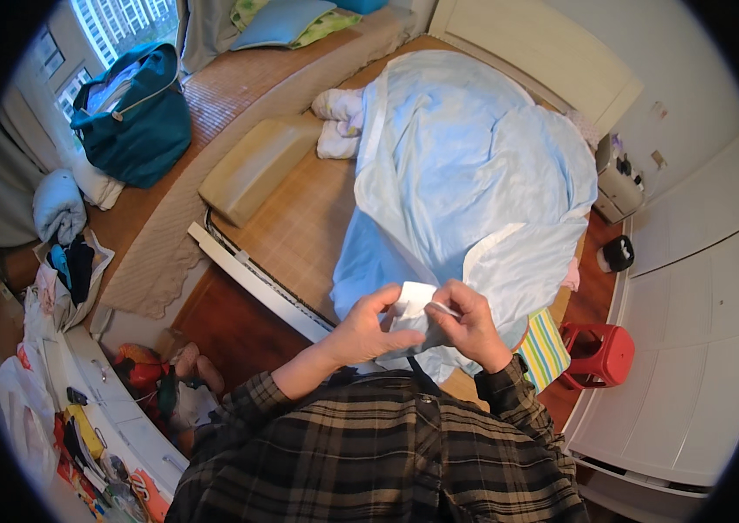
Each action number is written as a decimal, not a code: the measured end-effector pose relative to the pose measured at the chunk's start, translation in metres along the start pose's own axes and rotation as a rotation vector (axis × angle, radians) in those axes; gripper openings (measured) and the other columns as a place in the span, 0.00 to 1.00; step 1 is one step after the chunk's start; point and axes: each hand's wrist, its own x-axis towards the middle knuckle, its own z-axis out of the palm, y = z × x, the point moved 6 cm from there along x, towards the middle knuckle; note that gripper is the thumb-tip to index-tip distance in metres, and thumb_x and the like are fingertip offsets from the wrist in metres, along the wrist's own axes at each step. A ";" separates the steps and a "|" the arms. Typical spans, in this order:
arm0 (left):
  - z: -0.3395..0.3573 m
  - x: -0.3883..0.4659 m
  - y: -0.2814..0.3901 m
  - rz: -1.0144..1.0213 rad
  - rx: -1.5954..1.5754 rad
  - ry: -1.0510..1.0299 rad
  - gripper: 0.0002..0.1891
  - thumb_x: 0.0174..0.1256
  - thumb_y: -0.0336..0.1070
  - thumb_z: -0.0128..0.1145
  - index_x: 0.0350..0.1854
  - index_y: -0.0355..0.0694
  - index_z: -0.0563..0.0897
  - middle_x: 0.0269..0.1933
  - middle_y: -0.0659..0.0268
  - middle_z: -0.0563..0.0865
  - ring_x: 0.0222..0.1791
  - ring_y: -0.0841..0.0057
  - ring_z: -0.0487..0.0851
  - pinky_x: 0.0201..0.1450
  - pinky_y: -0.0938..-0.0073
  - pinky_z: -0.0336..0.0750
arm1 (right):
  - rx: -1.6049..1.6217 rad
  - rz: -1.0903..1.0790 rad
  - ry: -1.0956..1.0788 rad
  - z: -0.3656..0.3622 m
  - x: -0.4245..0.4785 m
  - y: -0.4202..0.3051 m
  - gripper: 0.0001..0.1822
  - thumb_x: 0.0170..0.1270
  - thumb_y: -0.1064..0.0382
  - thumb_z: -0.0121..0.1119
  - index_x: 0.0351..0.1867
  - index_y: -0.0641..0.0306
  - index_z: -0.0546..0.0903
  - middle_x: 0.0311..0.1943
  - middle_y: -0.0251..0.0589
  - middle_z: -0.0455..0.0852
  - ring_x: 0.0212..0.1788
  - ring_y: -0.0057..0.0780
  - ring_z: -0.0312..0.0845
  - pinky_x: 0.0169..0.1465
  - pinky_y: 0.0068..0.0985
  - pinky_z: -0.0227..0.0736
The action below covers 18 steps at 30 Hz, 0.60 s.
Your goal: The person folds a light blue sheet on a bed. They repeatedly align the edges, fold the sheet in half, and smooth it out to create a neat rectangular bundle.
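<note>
A light blue quilt or duvet cover (454,144) with a white border lies rumpled over most of the bed, and its near end hangs towards my body. My right hand (470,323) pinches its white edge between thumb and fingers. On the other side of the same gathered edge is my left hand (369,327), its index finger against the white border and its thumb lower down on the cloth. A folded white piece of the border stands up between both hands. Part of the fabric below is hidden by my hands.
A beige bolster-like cushion (258,170) rests on the woven bed mat (307,216). The bed frame's white rail (258,281) runs along the near left. Right of the bed stand a red plastic stool (605,356) and white wardrobe doors (676,366). A teal bag (140,131) sits by the window.
</note>
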 end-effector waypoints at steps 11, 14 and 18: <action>0.059 0.011 -0.021 0.022 0.479 0.470 0.14 0.52 0.30 0.65 0.41 0.35 0.80 0.33 0.57 0.85 0.33 0.76 0.84 0.35 0.78 0.75 | -0.046 -0.021 -0.265 -0.057 -0.019 0.015 0.08 0.57 0.67 0.62 0.35 0.70 0.83 0.26 0.44 0.81 0.26 0.26 0.74 0.32 0.23 0.69; 0.066 0.011 -0.003 0.242 0.240 0.545 0.19 0.49 0.32 0.67 0.44 0.36 0.78 0.34 0.55 0.84 0.34 0.70 0.84 0.37 0.74 0.76 | -0.088 -0.250 -0.196 -0.073 -0.006 -0.024 0.06 0.58 0.69 0.61 0.34 0.70 0.82 0.24 0.42 0.79 0.26 0.24 0.72 0.31 0.23 0.66; 0.072 0.017 -0.004 0.262 0.510 0.647 0.24 0.44 0.35 0.68 0.46 0.37 0.76 0.37 0.52 0.83 0.38 0.55 0.82 0.41 0.63 0.76 | -0.104 -0.405 -0.093 -0.089 0.010 -0.081 0.04 0.58 0.70 0.59 0.33 0.69 0.82 0.24 0.37 0.78 0.27 0.21 0.70 0.33 0.20 0.66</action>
